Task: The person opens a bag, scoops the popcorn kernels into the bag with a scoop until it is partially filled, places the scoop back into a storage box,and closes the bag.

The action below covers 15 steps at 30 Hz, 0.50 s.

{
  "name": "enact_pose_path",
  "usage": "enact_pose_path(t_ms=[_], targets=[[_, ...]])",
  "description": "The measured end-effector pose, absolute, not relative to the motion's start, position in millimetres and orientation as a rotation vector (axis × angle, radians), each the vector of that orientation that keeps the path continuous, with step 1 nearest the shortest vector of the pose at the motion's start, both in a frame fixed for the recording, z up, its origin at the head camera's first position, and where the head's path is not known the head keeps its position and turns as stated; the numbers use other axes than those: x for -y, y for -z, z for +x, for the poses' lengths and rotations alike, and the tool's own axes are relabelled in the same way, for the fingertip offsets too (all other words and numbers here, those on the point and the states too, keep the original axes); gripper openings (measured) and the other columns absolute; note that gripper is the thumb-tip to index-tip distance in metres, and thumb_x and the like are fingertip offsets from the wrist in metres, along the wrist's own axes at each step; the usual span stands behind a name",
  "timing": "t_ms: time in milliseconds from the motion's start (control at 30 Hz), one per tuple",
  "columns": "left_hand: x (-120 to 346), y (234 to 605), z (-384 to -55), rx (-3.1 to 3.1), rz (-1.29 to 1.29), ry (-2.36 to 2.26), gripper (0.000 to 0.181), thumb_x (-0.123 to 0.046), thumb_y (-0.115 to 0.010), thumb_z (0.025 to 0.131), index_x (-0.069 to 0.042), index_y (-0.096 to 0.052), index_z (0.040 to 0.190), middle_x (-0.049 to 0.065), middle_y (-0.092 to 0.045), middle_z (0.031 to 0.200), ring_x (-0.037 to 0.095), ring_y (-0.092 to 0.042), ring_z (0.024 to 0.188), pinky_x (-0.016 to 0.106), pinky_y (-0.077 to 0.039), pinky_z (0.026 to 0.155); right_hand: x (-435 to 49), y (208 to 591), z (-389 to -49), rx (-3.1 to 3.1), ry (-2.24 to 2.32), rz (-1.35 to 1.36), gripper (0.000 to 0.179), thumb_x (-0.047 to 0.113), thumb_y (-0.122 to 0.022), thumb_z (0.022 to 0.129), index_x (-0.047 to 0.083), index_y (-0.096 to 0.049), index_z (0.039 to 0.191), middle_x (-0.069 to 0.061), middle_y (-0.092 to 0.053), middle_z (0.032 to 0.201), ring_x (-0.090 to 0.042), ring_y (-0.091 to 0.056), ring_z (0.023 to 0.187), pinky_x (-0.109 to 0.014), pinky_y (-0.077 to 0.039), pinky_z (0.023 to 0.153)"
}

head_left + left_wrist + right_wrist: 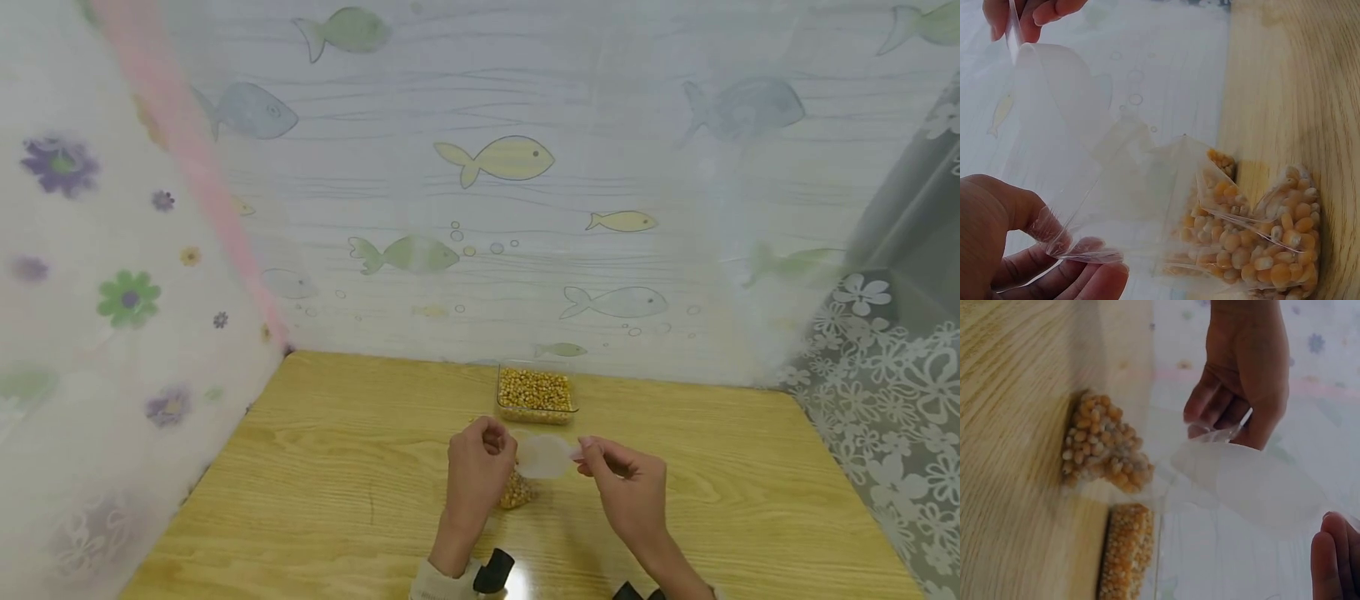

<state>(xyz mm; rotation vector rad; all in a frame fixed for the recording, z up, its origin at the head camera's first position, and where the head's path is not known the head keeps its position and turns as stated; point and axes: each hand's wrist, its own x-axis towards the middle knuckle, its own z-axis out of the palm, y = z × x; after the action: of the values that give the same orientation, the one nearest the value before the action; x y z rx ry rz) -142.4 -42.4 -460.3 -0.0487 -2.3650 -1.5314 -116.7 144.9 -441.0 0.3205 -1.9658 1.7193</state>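
Observation:
My left hand (480, 462) pinches the rim of a clear plastic bag (1272, 256), thumb and fingers on the film. Yellow corn kernels fill the bag's bottom, which rests on the table. From the right, my right hand (633, 492) holds a translucent white plastic scoop (546, 457) by its thin handle. The scoop's rounded bowl lies tilted at the bag's mouth, close to my left fingers, as the right wrist view shows. No kernels show in the bowl.
Behind my hands stands a clear rectangular container (540, 409) full of corn kernels. The wood-grain table (360, 467) reaches back to a fish-print curtain (420, 325). Flower-print cloth (127, 367) hangs on the left, white floral lace (900, 425) on the right.

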Motion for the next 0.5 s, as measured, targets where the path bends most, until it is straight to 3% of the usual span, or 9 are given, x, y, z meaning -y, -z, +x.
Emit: enact_pose_path(t_ms=[333, 500], targets=[[44, 461, -142, 2.368, -0.049, 1.520, 0.011, -0.003, -0.066, 0.091, -0.010, -0.068, 0.083, -0.002, -0.064, 0.069, 0.005, -0.060, 0.059, 0.024, -0.052, 0.060, -164, 434, -127, 1.872, -1.726, 0.272, 0.017, -0.006, -0.062, 0.097, -0.013, -0.075, 0.088, 0.002, -0.077, 0.076, -0.008, -0.071, 0.060, -0.022, -0.058, 0.060], [44, 459, -142, 2.367, -0.039, 1.523, 0.010, -0.003, -0.067, 0.090, -0.010, -0.068, 0.083, -0.002, -0.064, 0.070, 0.005, -0.060, 0.060, 0.024, -0.052, 0.059, -178, 426, -141, 1.773, -1.822, 0.186, 0.021, 0.000, -0.062, 0.099, -0.016, -0.073, 0.092, -0.003, -0.076, 0.074, -0.011, -0.071, 0.059, -0.023, -0.058, 0.059]])
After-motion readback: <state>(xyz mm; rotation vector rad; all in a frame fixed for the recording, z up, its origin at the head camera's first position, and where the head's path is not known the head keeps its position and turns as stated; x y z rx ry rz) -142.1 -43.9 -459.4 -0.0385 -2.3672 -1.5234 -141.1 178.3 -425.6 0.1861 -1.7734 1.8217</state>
